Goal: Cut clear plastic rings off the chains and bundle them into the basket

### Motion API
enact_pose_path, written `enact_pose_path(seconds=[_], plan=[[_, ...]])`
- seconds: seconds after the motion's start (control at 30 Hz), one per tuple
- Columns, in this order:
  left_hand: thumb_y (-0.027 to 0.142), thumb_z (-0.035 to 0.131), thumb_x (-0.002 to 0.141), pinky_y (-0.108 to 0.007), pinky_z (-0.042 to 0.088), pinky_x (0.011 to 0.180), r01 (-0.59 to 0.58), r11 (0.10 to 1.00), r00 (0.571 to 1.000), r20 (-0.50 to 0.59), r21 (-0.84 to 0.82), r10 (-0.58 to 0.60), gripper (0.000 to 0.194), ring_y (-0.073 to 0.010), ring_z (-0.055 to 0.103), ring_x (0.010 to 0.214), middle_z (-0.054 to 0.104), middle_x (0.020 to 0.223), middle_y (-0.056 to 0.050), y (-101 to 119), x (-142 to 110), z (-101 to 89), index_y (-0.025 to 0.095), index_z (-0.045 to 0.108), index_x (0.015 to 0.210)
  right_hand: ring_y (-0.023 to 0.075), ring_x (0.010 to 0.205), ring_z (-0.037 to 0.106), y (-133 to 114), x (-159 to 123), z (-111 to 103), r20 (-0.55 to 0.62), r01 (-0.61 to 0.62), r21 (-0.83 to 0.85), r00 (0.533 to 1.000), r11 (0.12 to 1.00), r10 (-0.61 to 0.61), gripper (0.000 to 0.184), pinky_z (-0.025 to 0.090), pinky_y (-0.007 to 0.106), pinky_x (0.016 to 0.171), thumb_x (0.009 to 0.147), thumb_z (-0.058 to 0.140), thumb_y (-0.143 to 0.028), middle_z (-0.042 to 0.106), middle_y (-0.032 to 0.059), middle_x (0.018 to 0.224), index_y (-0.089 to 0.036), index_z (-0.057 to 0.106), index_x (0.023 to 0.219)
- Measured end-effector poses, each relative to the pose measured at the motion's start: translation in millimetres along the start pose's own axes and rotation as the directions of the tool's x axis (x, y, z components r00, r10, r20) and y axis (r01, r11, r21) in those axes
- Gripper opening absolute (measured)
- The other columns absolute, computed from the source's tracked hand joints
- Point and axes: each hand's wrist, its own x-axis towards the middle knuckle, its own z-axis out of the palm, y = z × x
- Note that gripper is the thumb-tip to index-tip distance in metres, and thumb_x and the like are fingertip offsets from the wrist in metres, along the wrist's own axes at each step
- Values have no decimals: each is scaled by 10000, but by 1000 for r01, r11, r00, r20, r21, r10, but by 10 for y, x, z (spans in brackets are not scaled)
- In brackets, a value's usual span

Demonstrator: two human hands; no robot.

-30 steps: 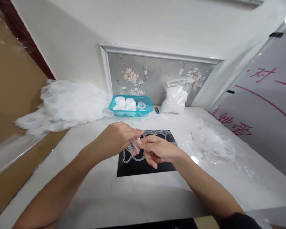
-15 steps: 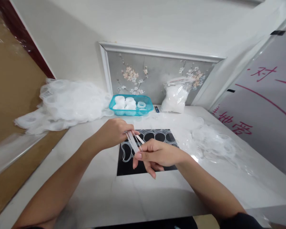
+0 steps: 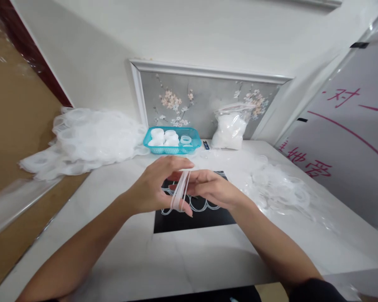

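A stretchy, translucent white ring (image 3: 178,195), with thin strands at its side, stands upright between my hands. My left hand (image 3: 157,182) holds it spread, thumb at the bottom and fingers at the top. From the right, my right hand (image 3: 216,188) has its fingers at the ring's upper part; some fingertips pass behind the strands, and its thumb is not clearly seen. Below lies a black mat (image 3: 189,224) with pale ring outlines (image 3: 198,204) on it, partly covered by my hands.
A blue basket (image 3: 149,144) holds white rolled rings. To its right are a small dark blue tool (image 3: 206,145) and a clear bag of white material (image 3: 229,130). Translucent ring sheets are heaped at left (image 3: 97,134), and loose scraps (image 3: 280,188) lie at right on the white table (image 3: 189,260).
My left hand has turned and its thumb has dropped, spreading the ring upright. My right hand has moved up, its fingers now pointing left at the ring's upper part.
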Motion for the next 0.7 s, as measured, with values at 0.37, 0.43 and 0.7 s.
enact_pose_path(seconds=[0.37,0.43,0.7], plan=[[68,632,867,-193,471,1054,-311,840,936,-11,444,352,187,-95,627,1131,754,996,65,627,-279,23,215,699,962,228,1118,631,-284,-323,343,-84,12,237,996,971,8,325,474,367,979,855,612,-361,626,102,1312,-192,715,1112],[2,606,858,-192,428,1090,-287,826,942,-12,486,335,256,-88,626,1131,748,1019,75,680,-352,113,223,700,946,220,1086,653,-251,-330,389,-129,9,205,992,979,18,322,494,362,960,887,603,-417,639,102,1296,-199,730,1086],[21,519,901,-324,496,1011,-118,872,987,-40,476,156,251,-151,652,1084,731,1031,20,695,-396,211,186,661,1027,203,1038,690,-194,-298,386,-210,124,-43,969,991,-130,259,524,372,956,847,679,-390,733,61,1128,-232,747,1041]])
